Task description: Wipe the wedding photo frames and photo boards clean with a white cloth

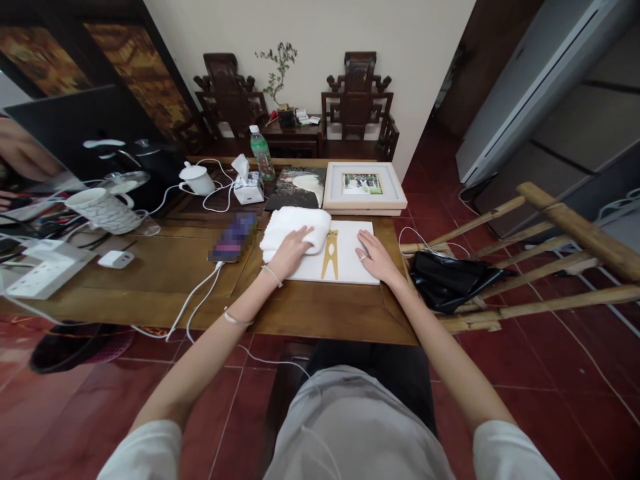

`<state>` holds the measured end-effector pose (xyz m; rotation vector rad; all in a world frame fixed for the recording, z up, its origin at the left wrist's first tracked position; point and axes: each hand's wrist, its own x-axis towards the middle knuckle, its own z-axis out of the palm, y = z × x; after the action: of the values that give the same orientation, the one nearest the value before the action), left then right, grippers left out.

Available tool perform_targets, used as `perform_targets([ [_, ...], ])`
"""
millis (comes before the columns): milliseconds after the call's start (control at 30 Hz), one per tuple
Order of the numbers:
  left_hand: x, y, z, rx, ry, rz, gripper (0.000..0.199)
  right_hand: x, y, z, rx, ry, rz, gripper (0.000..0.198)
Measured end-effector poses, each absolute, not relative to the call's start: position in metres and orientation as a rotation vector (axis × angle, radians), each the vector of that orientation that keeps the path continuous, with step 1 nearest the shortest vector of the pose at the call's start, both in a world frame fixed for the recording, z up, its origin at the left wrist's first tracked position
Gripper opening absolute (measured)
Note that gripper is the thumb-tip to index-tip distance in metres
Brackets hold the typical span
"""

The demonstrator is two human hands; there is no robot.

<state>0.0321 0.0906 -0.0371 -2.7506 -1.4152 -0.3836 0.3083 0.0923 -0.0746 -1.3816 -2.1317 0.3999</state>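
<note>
My left hand (pixel 295 251) lies with its fingers stretched out on a folded white towel (pixel 280 230). The towel covers the left part of a flat white board (pixel 354 261) on the table. My right hand (pixel 373 255) rests flat on the board's right side, fingers extended, a ring on one of them. Between the hands is a yellow, long-legged A-like figure (pixel 330 257) with an oval opening. Whether it is printed on the board or lies loose there, I cannot tell.
Behind the board are a framed picture (pixel 365 189) and a dark picture panel (pixel 295 187). Leftward are a phone (pixel 234 237) with cables, a tissue box (pixel 249 188), a green bottle (pixel 261 153), cups and a power strip (pixel 47 268). Another person's arm (pixel 30 147) shows far left.
</note>
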Motion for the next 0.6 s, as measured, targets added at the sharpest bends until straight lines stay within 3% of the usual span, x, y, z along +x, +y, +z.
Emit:
perform_targets([
  [300,0.032,-0.012,-0.022,-2.792,-1.339,-0.148,0.044,0.308,0.093,-0.076,-1.377,-2.137,0.384,0.055],
  [600,0.026,0.084,-0.024,-2.825,-1.530,-0.026,0.055,0.309,0.092,-0.075,-1.371,-2.131,0.403,0.055],
])
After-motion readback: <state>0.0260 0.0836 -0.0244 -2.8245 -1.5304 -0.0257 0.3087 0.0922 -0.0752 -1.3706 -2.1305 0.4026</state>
